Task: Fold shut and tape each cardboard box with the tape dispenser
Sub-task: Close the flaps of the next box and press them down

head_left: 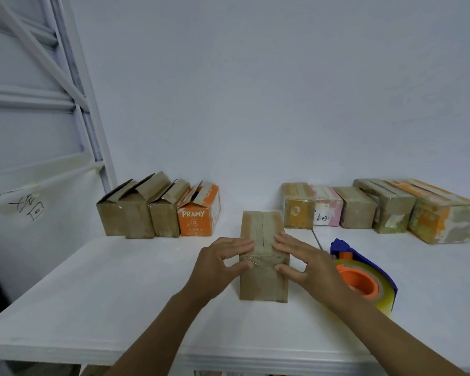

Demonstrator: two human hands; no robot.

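Note:
A small brown cardboard box (pixel 261 280) stands in the middle of the white table (pixel 106 308) with its top flaps folded down. My left hand (pixel 220 264) lies on its left top edge, fingers straight on the flap, thumb against the front face. My right hand (pixel 301 264) mirrors it on the right side. Both press the flaps flat. A blue and orange tape dispenser (pixel 364 275) with a clear tape roll lies just right of my right hand, untouched.
Four boxes with open flaps (pixel 136 213) stand in a row at the back left, the rightmost an orange box (pixel 198 215). Several taped boxes (pixel 385 207) line the back right. A white metal rack (pixel 65 85) rises at the left.

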